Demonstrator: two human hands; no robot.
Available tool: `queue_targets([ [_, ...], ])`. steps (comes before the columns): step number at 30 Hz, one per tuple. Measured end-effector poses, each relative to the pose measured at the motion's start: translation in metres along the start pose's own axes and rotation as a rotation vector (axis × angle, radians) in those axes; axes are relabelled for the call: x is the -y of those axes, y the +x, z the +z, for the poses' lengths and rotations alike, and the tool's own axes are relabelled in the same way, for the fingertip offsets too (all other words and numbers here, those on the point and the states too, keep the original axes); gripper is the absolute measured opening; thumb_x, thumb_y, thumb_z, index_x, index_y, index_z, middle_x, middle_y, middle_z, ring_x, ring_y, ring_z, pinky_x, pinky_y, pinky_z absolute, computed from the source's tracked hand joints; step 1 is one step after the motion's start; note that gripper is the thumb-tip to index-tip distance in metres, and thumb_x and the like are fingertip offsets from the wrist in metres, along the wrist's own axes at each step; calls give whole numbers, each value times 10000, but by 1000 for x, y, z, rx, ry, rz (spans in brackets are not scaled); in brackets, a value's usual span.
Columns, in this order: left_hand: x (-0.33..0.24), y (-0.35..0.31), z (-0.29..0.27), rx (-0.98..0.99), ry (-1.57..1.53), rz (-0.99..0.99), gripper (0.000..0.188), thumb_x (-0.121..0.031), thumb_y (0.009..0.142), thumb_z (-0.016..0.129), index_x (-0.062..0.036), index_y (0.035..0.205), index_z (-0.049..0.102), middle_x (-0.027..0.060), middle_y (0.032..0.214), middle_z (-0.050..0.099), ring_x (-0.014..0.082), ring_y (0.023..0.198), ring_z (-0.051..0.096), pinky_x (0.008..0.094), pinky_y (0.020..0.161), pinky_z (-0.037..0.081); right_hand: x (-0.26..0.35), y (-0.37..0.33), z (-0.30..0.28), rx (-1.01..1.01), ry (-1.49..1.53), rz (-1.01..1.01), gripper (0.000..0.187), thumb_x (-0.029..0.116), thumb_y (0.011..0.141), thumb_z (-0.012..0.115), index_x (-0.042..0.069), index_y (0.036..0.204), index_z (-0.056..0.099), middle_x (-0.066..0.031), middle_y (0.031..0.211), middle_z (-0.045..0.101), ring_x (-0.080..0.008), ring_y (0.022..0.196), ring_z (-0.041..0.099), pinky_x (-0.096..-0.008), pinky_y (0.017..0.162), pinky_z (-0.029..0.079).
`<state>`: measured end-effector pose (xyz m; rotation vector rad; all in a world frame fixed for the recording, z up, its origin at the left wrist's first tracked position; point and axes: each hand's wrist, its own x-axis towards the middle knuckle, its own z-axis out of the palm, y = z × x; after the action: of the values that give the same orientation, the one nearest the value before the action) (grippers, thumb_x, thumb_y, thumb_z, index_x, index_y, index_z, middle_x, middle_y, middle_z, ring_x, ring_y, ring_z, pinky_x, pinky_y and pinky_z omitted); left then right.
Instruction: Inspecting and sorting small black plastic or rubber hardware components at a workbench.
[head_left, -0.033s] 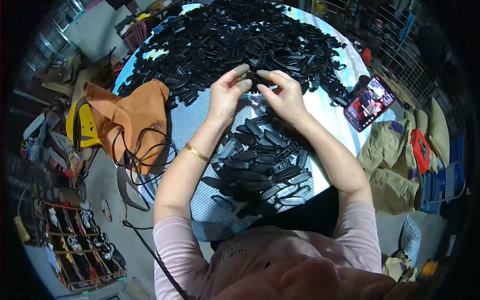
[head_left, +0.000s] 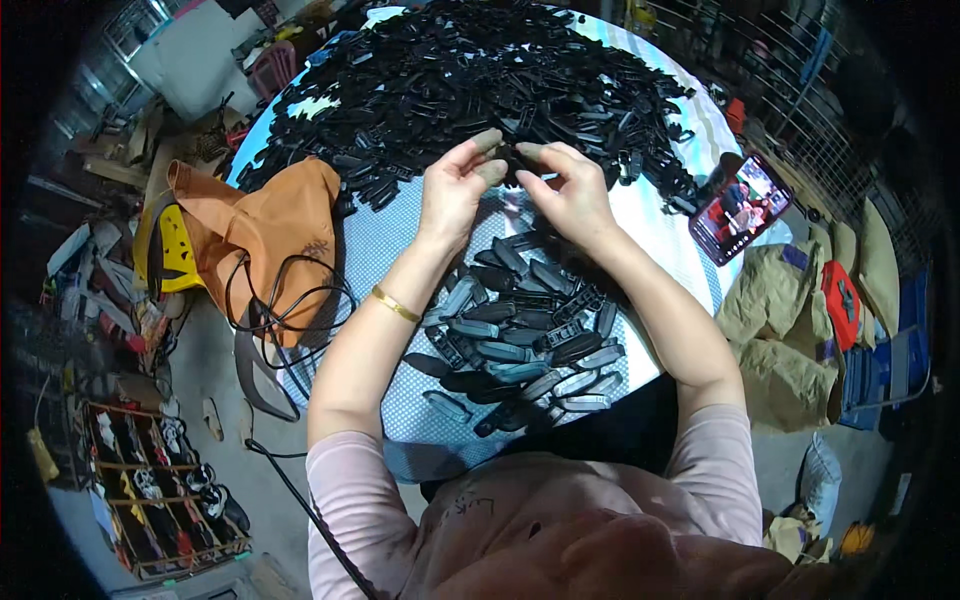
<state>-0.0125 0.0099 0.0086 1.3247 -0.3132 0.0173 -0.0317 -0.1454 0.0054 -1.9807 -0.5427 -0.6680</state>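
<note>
Small black part pinched between both hands

A black plastic piece (head_left: 507,155) is clamped by left hand (head_left: 455,190) and right hand (head_left: 570,195) fingertips above the worktop (head_left: 650,225); a phone (head_left: 740,208) lies right.

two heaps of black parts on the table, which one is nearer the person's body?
The smaller heap, lying between the forearms at the table's near edge. The big heap covers the far side, beyond the left hand and right hand.
</note>
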Motion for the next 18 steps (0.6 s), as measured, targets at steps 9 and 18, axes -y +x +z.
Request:
queue_targets([
  [9, -4, -8, 7, 5, -68, 63, 427, 45, 782, 574, 60, 1193, 463, 135, 1100, 571, 161, 1007, 549, 260, 864, 446, 6, -3, 5, -63, -151, -172, 255, 98, 723, 668, -3, 951, 616, -95, 822, 593, -170, 679, 597, -247, 567, 499],
  [18, -27, -4, -5, 310, 11, -10, 350, -75, 846, 546, 31, 1176, 492, 123, 1122, 570, 176, 1028, 539, 294, 908, 413, 4, 3, -2, 433, 403, 358, 241, 191, 798, 635, 0, 930, 573, -5, 755, 600, -68, 667, 545, -221, 578, 452],
])
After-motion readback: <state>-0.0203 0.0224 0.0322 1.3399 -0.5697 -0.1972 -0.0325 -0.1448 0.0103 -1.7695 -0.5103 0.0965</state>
